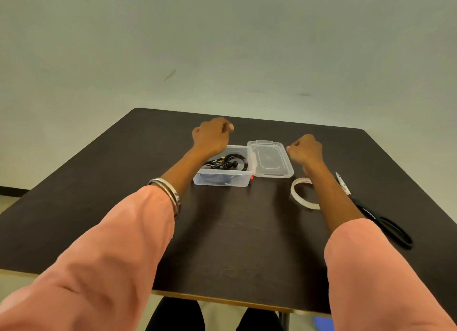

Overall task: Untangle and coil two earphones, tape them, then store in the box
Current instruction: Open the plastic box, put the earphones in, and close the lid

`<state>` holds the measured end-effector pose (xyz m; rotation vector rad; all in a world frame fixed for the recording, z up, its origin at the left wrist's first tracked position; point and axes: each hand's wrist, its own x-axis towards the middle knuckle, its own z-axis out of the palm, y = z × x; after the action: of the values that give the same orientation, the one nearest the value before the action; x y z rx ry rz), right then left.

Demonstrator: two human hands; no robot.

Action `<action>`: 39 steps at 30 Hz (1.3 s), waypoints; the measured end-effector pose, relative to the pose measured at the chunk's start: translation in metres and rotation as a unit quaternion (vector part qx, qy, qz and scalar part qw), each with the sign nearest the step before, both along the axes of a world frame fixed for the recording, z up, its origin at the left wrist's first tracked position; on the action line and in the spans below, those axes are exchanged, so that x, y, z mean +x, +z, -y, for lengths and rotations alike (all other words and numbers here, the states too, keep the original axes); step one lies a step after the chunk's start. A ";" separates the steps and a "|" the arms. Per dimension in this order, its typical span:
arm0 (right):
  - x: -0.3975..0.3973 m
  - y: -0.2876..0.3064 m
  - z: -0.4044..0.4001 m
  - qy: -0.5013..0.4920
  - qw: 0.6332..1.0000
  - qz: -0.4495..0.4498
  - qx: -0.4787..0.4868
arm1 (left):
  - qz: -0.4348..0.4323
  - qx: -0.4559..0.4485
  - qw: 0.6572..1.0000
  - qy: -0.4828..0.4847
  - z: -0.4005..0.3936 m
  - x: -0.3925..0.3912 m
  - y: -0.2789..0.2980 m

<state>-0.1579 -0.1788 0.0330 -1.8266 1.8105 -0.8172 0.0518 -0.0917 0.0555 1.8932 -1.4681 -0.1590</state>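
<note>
Two hands (212, 135) (306, 149) fisted; one box (222, 181), earphones (230, 162) inside.

two arms, both in loose salmon-pink fabric sleeves; left sleeve (103, 251) creased and folded along its length, its cuff ending partway down the forearm. right sleeve (378, 276) same cloth, smoother, also ending short of the wrist. forearms bare beyond the cuffs. a pair of thin silver metal bangles (168, 194) stacked on the left forearm just past the cuff. left hand (212, 135) and right hand (306, 149) bare, no rings visible. dark black trousers (175, 316) at the knees below.
</note>
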 end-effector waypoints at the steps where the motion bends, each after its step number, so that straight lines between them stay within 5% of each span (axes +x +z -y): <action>1: -0.003 -0.003 0.003 0.002 1.000 -0.031 0.000 | 0.001 0.034 0.999 -0.010 0.011 -0.006 0.001; 6: -0.007 -0.012 0.007 0.032 0.990 -0.136 0.030 | 0.057 0.209 0.975 -0.044 0.052 -0.030 0.001; 10: -0.008 -0.019 0.012 0.037 0.990 -0.129 0.044 | 0.046 0.232 0.969 -0.065 0.065 -0.048 0.000; 19: -0.009 0.013 -0.003 -0.015 0.983 0.170 -0.070 | -0.207 0.152 0.959 -0.119 0.063 -0.037 0.016; 23: -0.005 0.048 -0.022 0.061 0.961 0.222 -0.152 | -0.320 0.060 0.937 -0.130 0.040 -0.035 0.050; 28: 0.007 0.066 -0.044 0.181 0.947 0.175 -0.200 | -0.427 0.005 0.898 -0.109 0.012 -0.007 0.066; 33: 0.022 0.055 -0.072 0.283 0.926 0.092 -0.232 | -0.440 0.114 0.890 -0.037 -0.024 0.023 0.059; 39: 0.034 0.029 -0.092 0.346 0.906 0.015 -0.242 | -0.457 0.030 0.888 0.049 -0.048 0.036 0.030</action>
<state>-0.1235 -0.0867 0.0625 -2.5084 0.8328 -1.0333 0.0881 -0.0436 0.0858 1.5605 -0.7122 -0.9183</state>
